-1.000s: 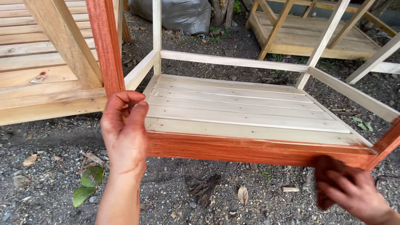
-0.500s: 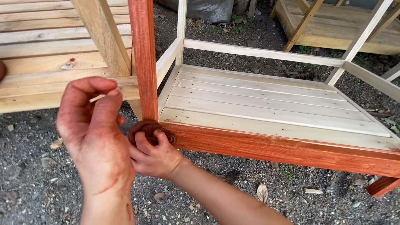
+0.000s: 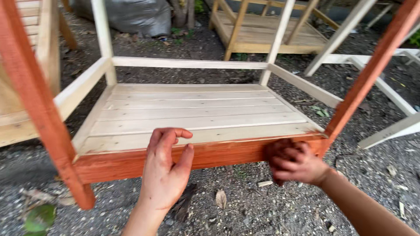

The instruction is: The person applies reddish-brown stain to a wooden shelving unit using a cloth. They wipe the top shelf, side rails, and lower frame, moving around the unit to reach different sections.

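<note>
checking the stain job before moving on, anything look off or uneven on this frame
The finish is uneven: only the front rail and the two front posts are red-brown, while the slats and back rails are bare pale wood. The right hand, stained the same red, presses on the rail's right end. Nothing looks broken or askew.

Wooden frame [image 3: 192, 113] stands on gravel ground [image 3: 271, 209].
</note>
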